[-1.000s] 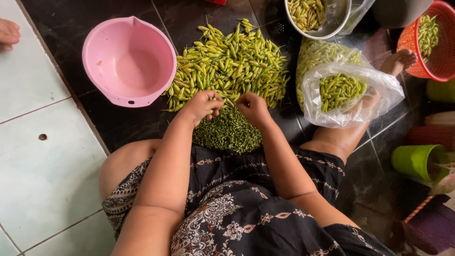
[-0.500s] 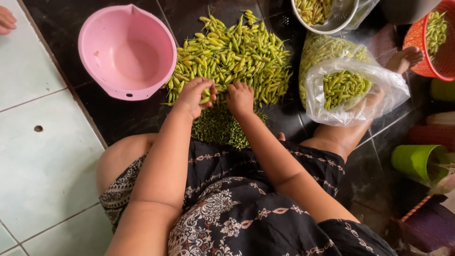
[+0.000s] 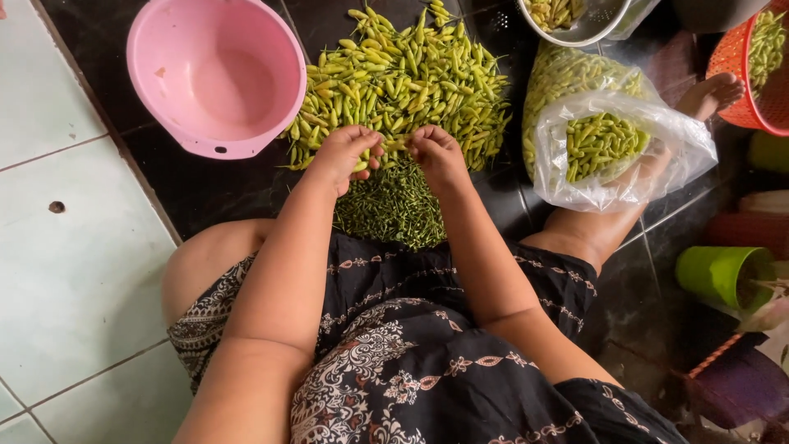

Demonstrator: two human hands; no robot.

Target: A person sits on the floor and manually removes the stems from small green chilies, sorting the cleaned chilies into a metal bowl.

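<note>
A big heap of yellow-green chilli peppers (image 3: 403, 82) lies on the dark floor in front of me. Nearer my lap is a smaller mound of dark green stems (image 3: 393, 210). My left hand (image 3: 343, 154) and my right hand (image 3: 437, 153) meet at the near edge of the chilli heap, both pinching one small chilli (image 3: 396, 145) between their fingertips. An empty pink plastic bowl (image 3: 218, 74) stands left of the heap.
A clear plastic bag of chillies (image 3: 612, 140) rests by my right leg and foot (image 3: 711, 92). A metal bowl (image 3: 575, 20) and an orange basket (image 3: 760, 66) with chillies stand at the back right. A green cup (image 3: 719, 275) lies at right. Pale tiles (image 3: 66, 247) cover the left floor.
My hands have stayed together at the heap's near edge, shifting slightly as the fingers work on a chilli. The camera view has drifted a little.
</note>
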